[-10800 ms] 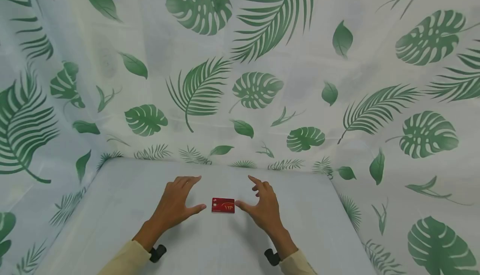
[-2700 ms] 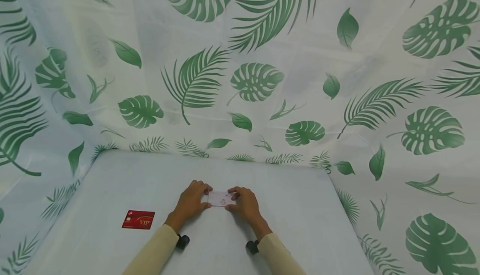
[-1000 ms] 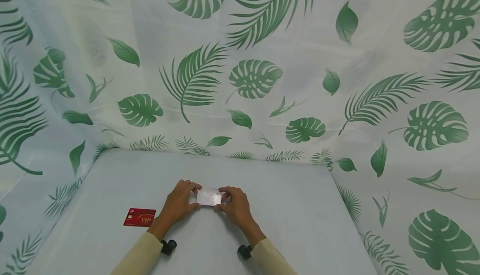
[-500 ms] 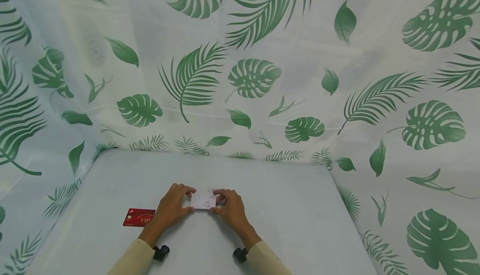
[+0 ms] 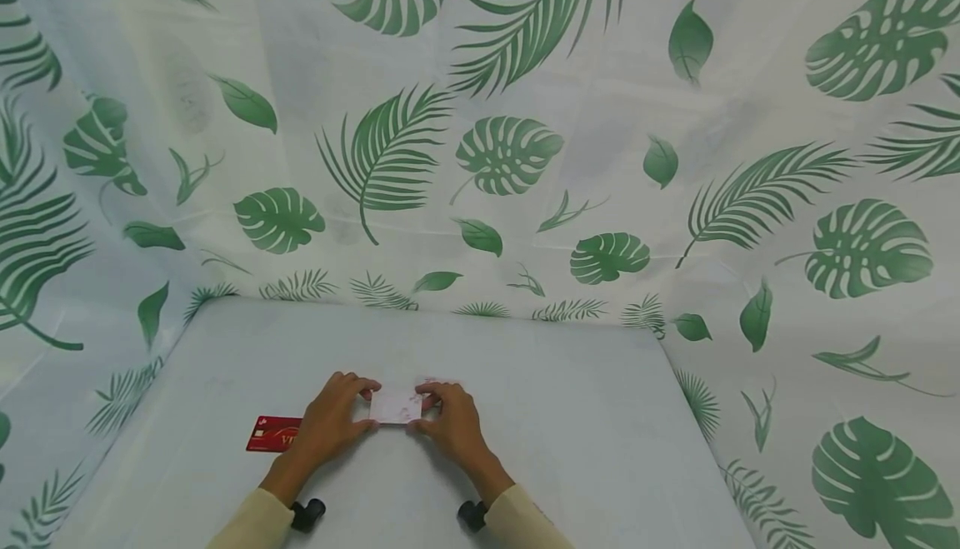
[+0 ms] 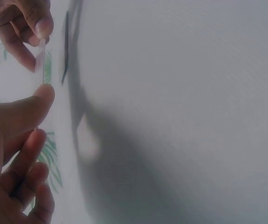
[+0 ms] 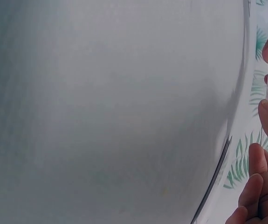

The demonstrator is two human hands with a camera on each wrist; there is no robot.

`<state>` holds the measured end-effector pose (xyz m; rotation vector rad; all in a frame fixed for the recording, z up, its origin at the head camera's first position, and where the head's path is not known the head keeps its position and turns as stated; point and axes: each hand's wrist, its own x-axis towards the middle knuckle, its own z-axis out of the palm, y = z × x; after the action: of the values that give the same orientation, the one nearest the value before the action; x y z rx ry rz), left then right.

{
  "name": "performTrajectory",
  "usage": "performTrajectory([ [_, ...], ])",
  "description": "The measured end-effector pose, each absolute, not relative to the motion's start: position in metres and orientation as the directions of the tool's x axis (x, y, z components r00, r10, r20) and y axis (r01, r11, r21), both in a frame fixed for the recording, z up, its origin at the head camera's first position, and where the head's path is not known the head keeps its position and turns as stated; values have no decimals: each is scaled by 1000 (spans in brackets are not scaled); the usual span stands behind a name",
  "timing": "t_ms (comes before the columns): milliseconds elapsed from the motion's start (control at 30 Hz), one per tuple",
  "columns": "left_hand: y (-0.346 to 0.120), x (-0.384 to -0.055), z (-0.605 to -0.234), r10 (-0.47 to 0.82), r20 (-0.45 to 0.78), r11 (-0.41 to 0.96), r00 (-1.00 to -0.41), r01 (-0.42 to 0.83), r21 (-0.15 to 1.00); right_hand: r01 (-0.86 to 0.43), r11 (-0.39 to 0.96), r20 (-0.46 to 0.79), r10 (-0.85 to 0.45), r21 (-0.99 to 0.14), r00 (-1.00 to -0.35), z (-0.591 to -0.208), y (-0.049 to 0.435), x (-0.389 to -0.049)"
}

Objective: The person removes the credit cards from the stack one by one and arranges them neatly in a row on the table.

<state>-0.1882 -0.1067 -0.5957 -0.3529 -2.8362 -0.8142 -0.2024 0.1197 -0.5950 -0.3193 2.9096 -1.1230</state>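
Note:
Both hands hold a thin pale card with a faint pink floral print [image 5: 395,407] by its short ends, raised over the white table. The left hand [image 5: 332,412] pinches its left end between thumb and fingers. At the right end, the right hand [image 5: 453,421] pinches it likewise. Seen edge-on, the card [image 6: 43,60] is a thin strip between the hands in the left wrist view. A red card marked VIP [image 5: 272,433] lies to the left, partly covered by the left hand and wrist.
Just beyond the right fingers a second flat pinkish piece [image 5: 441,380] shows, mostly hidden. A thin dark-edged flat thing [image 6: 66,46] lies on the table in the left wrist view. The white tabletop [image 5: 600,449] meets leaf-printed sheeting [image 5: 510,224] at the back and sides.
The hands once flanked the red card, which now lies left. They now grip the pale card and have shifted it left and nearer; the pinkish piece beyond now shows more.

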Motion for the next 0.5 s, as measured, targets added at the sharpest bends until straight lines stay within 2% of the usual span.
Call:
performTrajectory([
  [500, -120, -178, -590, 176, 195, 837, -965, 251, 486, -212, 708, 81, -214, -674, -973, -597, 108, -196],
])
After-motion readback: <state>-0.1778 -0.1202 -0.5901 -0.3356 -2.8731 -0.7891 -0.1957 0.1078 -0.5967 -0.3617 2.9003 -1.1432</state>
